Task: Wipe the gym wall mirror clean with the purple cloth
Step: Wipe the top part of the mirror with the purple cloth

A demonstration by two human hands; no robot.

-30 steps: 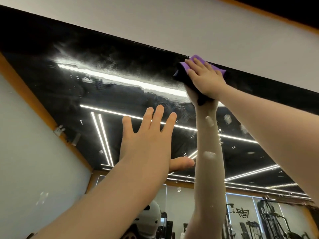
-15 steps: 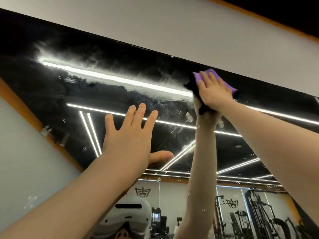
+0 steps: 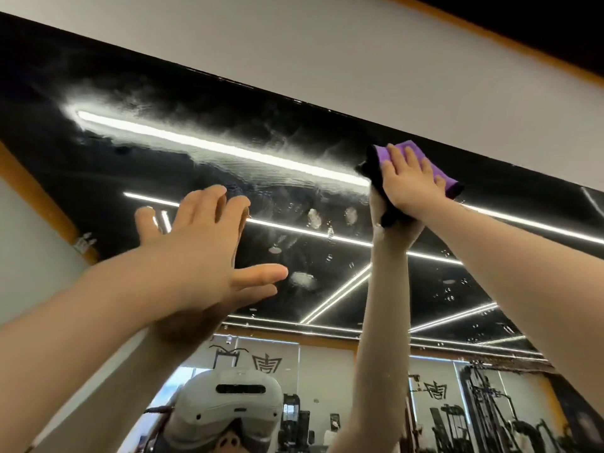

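Observation:
The gym wall mirror point(image 3: 130, 178) fills most of the head view, its top edge running diagonally under a white wall. Hazy streaks and smudges cover the glass around the reflected ceiling lights. My right hand point(image 3: 408, 188) presses the purple cloth point(image 3: 413, 152) flat against the mirror just below its top edge, fingers straight over the cloth. My left hand point(image 3: 199, 243) lies flat on the glass to the left and lower, fingers spread, holding nothing.
White wall point(image 3: 327, 60) borders the mirror above, with an orange trim strip point(image 3: 510, 44) near the ceiling. Finger smudges point(image 3: 315, 219) mark the glass between my hands. The mirror reflects my arms, a white headset point(image 3: 228, 410) and gym machines point(image 3: 490, 407).
My right hand has slid the cloth rightward along the mirror's top edge. The left hand has shifted slightly right on the glass. The view has tilted down, showing more of the reflected gym.

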